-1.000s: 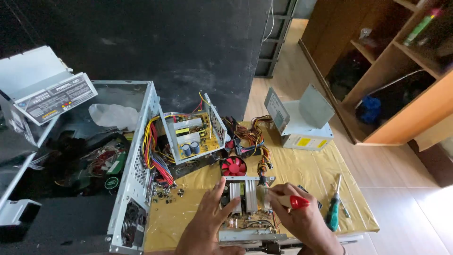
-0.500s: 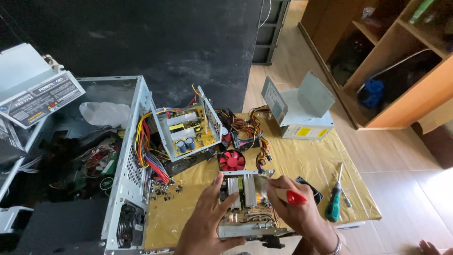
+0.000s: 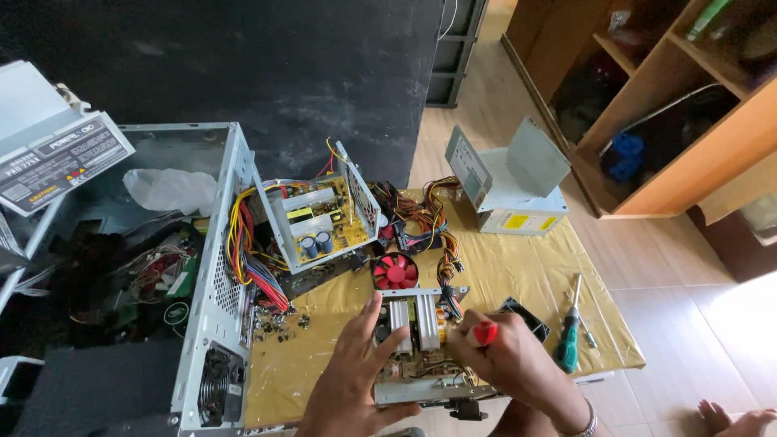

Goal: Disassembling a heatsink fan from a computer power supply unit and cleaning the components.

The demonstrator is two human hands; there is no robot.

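Open PSU lies at near centre of the yellow table, directly under both hands, long axis near-to-far; left hand spread flat, bracing its left side; right hand gripping a red screwdriver at its right edge; green screwdriver right, PC case left, tiled floor

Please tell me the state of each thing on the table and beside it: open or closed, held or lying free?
Power supply: open, cover off, steadied by left hand.
Red screwdriver: held in right hand.
Green screwdriver: lying free.
Second power supply: open, tilted, wires out.
Red fan: loose, lying flat.
Grey box: lid raised.
Computer case: side open.
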